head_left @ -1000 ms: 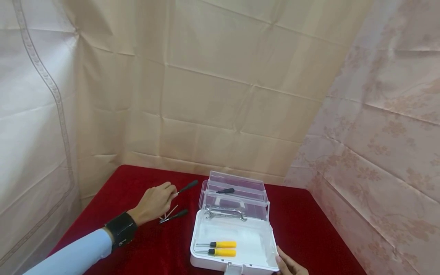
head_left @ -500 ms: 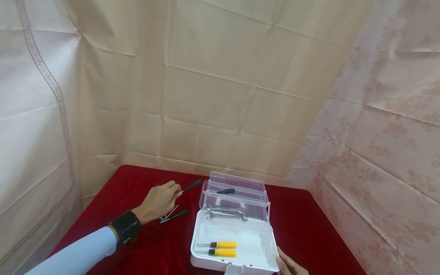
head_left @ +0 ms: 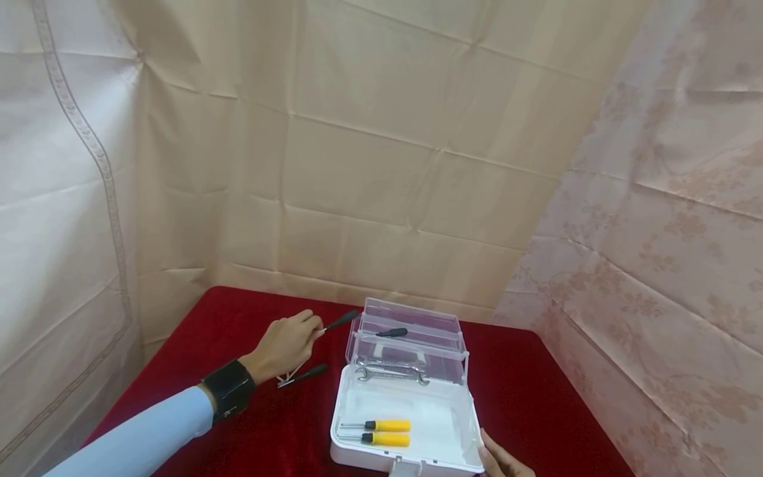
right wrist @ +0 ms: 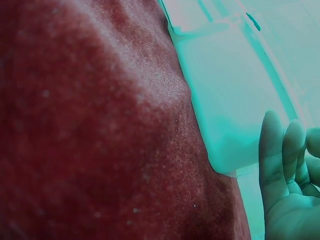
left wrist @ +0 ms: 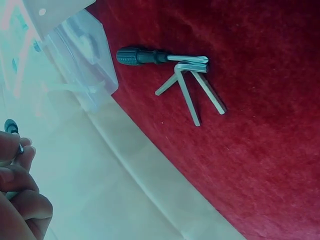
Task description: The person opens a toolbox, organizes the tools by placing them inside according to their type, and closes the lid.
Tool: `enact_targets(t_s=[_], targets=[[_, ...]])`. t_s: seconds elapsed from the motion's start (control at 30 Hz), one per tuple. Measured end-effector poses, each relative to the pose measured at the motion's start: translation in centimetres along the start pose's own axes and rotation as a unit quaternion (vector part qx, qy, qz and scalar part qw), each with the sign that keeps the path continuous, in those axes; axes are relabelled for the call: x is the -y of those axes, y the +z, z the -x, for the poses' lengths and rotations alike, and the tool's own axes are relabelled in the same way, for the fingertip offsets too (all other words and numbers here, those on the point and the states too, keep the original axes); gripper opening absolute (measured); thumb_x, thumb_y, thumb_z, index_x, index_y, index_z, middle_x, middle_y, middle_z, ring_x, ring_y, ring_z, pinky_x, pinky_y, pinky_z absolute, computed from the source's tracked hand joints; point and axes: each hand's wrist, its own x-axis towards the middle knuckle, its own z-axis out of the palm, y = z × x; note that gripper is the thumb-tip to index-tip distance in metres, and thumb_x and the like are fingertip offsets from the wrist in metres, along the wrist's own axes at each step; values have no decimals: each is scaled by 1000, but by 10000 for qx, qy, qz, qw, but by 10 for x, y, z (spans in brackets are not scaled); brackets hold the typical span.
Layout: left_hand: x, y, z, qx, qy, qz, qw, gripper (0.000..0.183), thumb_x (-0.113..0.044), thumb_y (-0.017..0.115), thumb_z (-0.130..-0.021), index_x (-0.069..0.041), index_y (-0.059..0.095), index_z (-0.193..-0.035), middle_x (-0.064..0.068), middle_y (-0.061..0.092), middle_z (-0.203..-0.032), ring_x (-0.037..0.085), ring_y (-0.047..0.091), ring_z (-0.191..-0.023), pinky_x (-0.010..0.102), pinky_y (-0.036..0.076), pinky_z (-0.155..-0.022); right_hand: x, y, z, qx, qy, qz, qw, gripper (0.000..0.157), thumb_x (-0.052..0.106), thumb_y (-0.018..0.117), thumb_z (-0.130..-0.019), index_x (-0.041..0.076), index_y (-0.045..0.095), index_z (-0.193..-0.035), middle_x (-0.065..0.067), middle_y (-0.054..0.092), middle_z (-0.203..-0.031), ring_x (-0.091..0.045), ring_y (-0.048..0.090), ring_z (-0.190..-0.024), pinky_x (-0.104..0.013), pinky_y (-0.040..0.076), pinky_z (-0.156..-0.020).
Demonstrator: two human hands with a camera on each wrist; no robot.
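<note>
My left hand pinches a screwdriver by its metal shaft, the dark handle pointing right toward the toolbox's raised clear lid. The left wrist view shows its handle end beyond curled fingers. Below that hand on the cloth lie another dark-handled screwdriver and several L-shaped hex keys. My right hand rests against the front right corner of the white toolbox, its fingers fairly straight along the side. Inside the box are two yellow-handled screwdrivers.
Two open-end wrenches and a dark-handled screwdriver lie in the clear upper trays of the opened toolbox. A red cloth covers the table. Fabric sheets hang behind and on both sides.
My left hand has moved right with the screwdriver, bringing its handle to the edge of the clear lid. The right hand and the toolbox have stayed in place.
</note>
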Motion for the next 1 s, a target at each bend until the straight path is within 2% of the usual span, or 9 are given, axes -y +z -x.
enact_targets(t_s=[0.2,0.3,0.53,0.63,0.8,1.0], targets=[[-3,3,-5,32,91,-13,10000,8,-11,78,-90,-11,71,-92,-4,53,-77,6,46,-61,20,45,-56,-1,0,-2,-27,30,163,9999,91,56,82,-77,-3,56,-141,-15,74,-96,-20,63,-70,-30,54,-55],[-5,4,-7,121,58,23,9999,8,-12,78,-90,-12,70,-93,-4,54,-79,6,46,-62,19,46,-58,-2,0,-3,-12,42,301,9995,94,59,82,-77,-4,55,-141,-13,73,-94,-20,62,-72,-30,53,-56],[-11,6,-15,245,82,67,9996,9,-14,79,-90,-12,72,-95,-3,57,-81,6,45,-61,19,46,-58,1,1,0,-20,36,524,9986,69,38,76,-91,-3,55,-142,-11,70,-86,-20,61,-72,-30,53,-56],[-14,7,-19,256,157,61,9995,9,-14,79,-89,-12,73,-95,-2,57,-81,7,45,-61,18,46,-58,2,1,0,31,69,538,9985,75,43,78,-89,-3,54,-142,-11,69,-86,-21,61,-73,-31,53,-56],[-18,8,-24,293,193,120,9993,9,-15,79,-90,-13,74,-97,-2,58,-81,7,45,-61,19,45,-58,1,0,-2,141,164,478,9986,96,60,81,-78,-4,53,-143,-12,70,-89,-23,62,-74,-32,53,-57],[-24,13,-27,332,257,131,9990,11,-16,79,-90,-12,77,-100,-2,59,-80,6,45,-60,18,44,-57,-1,-2,-2,146,149,489,9986,97,61,81,-77,-4,53,-143,-12,71,-88,-23,62,-73,-32,54,-57]])
